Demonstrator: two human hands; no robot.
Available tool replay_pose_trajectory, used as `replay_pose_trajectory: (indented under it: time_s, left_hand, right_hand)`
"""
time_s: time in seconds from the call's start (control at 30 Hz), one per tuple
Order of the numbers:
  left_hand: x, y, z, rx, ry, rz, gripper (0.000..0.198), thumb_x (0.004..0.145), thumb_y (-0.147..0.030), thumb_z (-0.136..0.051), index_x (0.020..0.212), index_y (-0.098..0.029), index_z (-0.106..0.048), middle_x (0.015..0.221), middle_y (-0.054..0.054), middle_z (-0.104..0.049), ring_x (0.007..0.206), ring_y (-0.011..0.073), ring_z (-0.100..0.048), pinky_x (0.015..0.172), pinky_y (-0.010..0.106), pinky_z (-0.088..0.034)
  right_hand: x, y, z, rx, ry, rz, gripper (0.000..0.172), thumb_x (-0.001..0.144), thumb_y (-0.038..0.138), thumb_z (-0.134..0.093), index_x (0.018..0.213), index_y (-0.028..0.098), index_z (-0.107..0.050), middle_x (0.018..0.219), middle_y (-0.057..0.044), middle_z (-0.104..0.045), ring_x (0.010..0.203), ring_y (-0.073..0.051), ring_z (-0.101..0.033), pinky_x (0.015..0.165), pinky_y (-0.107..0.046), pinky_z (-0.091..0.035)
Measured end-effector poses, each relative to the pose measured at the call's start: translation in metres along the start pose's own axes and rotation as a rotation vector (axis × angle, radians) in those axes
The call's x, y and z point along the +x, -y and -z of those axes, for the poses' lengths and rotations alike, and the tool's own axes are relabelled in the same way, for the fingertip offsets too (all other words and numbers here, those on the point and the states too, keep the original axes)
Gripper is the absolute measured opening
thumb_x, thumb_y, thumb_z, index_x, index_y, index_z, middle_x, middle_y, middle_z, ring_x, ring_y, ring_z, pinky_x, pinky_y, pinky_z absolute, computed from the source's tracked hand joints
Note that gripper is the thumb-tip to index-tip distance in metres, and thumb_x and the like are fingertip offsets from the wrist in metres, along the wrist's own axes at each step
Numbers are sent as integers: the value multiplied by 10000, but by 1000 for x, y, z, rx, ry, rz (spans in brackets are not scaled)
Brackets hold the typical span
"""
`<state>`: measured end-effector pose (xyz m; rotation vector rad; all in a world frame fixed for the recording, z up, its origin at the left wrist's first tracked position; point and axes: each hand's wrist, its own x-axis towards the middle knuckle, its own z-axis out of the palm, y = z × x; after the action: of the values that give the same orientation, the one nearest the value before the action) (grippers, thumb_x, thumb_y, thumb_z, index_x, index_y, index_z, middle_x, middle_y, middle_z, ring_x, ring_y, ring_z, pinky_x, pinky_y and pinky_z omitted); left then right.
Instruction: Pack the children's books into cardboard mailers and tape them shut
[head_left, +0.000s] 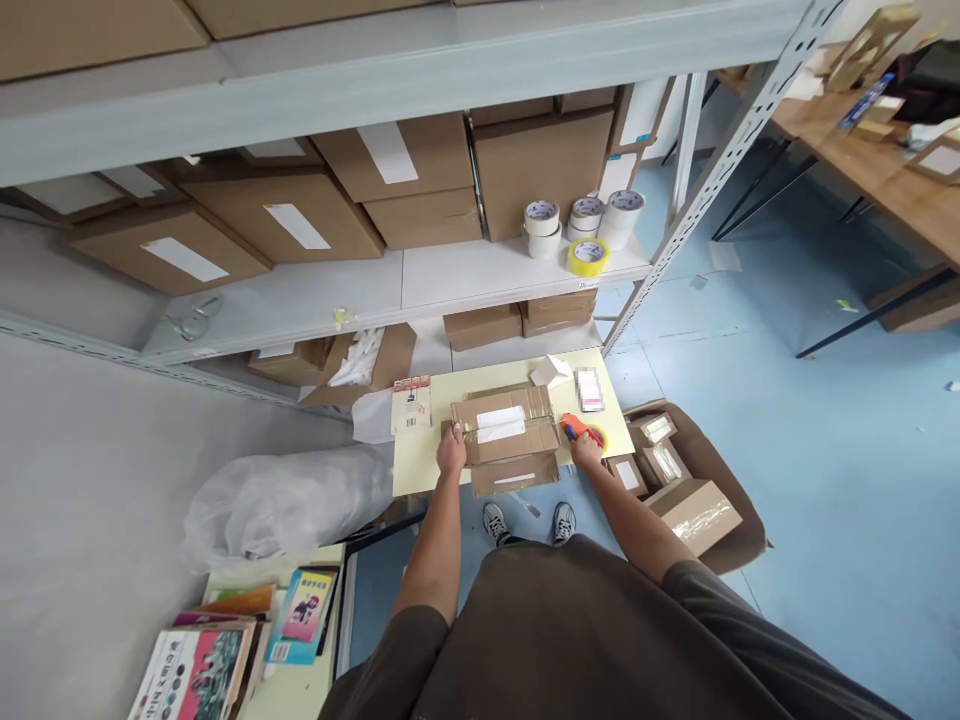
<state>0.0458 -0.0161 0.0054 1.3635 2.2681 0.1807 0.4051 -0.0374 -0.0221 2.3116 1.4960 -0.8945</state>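
A brown cardboard box [510,445] lies on the small pale yellow table [412,470], with clear tape and a white label on it and a flap hanging toward me. My left hand [451,449] grips the box's left edge, fingers closed. At the box's right, my right hand [586,452] is closed around an orange and blue tape dispenser [574,427] fitted with a yellow roll. The dispenser stands just off the box's right end. Behind it on the table are a phone [589,389] and a folded white paper [551,371]; a printed flat packet [411,404] lies at the left.
A metal shelf [450,275] in front holds boxes, tape rolls [541,228] and a yellow roll [587,257]. A large open carton [727,470] with taped boxes stands right on the floor. Bubble wrap [285,500] and books [300,615] are at left.
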Motion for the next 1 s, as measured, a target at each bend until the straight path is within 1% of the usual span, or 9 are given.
replay_pose_trajectory:
  time_s: [0.1, 0.17, 0.3, 0.4, 0.5, 0.67, 0.77, 0.9, 1.0]
  left_hand:
    - [0, 0, 1, 0, 10, 1, 581, 1141, -445, -206, 1408, -171, -643, 1340, 181, -735, 1237, 307, -692, 988, 365, -509]
    - [0, 0, 1, -4, 12, -3, 582, 1141, -443, -199, 1408, -170, -639, 1354, 182, -728, 1239, 308, -691, 983, 364, -511]
    - [1, 0, 3, -10, 22, -11, 582, 1138, -445, -200, 1412, -165, -631, 1373, 185, -721, 1248, 309, -685, 988, 365, -509]
    - [-1, -1, 4, -23, 35, -7, 593, 1137, -445, -190, 1408, -164, -636, 1353, 184, -731, 1246, 314, -686, 994, 376, -504]
    - [-4, -1, 3, -50, 28, 0, 597, 1135, -460, -197, 1393, -165, -648, 1321, 185, -745, 1230, 318, -695, 999, 384, -500]
    - [-3, 0, 0, -120, 46, -5, 606, 1134, -460, -218, 1419, -144, -649, 1366, 204, -725, 1279, 321, -681, 1045, 396, -486]
    - [0, -1, 1, -220, 71, -18, 617, 1125, -499, -264, 1405, -125, -667, 1391, 214, -710, 1312, 325, -666, 1084, 399, -477]
    - [-3, -2, 5, -448, 94, 27, 594, 1108, -526, -330, 1378, -144, -696, 1427, 182, -700, 1364, 313, -637, 1113, 395, -478]
    - [-11, 2, 17, -606, 80, 27, 577, 1093, -548, -373, 1317, -158, -734, 1407, 162, -719, 1384, 302, -623, 1139, 394, -472]
  right_hand:
    - [-2, -4, 10, 22, 43, 0, 416, 1006, 324, -560, 1366, 147, -671, 1310, -209, -738, 1215, -324, -710, 977, -375, -530]
    - [-5, -3, 24, 102, -12, 30, 417, 1042, 371, -502, 1350, 160, -685, 1299, -205, -743, 1214, -323, -709, 982, -361, -522]
    - [-17, 19, 46, 381, -119, 247, 549, 1104, 518, -328, 1429, 201, -637, 1390, -152, -716, 1323, -285, -646, 1045, -307, -479]
    - [-27, 45, 46, 428, -64, 354, 527, 1082, 530, -412, 1467, 209, -574, 1356, -145, -731, 1274, -289, -668, 1017, -319, -481]
    - [-32, 60, 39, 442, -65, 346, 484, 1042, 466, -497, 1434, 185, -548, 1268, -170, -752, 1170, -310, -701, 948, -337, -487]
    - [-25, 60, 41, 494, -23, 339, 338, 1003, 436, -494, 1237, 224, -613, 1119, -131, -773, 1000, -308, -713, 855, -367, -503]
    - [-21, 58, 49, 610, 28, 345, 303, 992, 454, -507, 1174, 260, -651, 1160, -111, -775, 1074, -317, -703, 940, -409, -510]
    - [-23, 54, 55, 847, 124, 338, 464, 963, 589, -577, 1282, 262, -660, 1378, -131, -712, 1267, -329, -644, 1073, -448, -495]
    - [-28, 52, 59, 943, 125, 352, 613, 938, 724, -555, 1289, 237, -678, 1379, -154, -704, 1273, -336, -641, 1063, -472, -522]
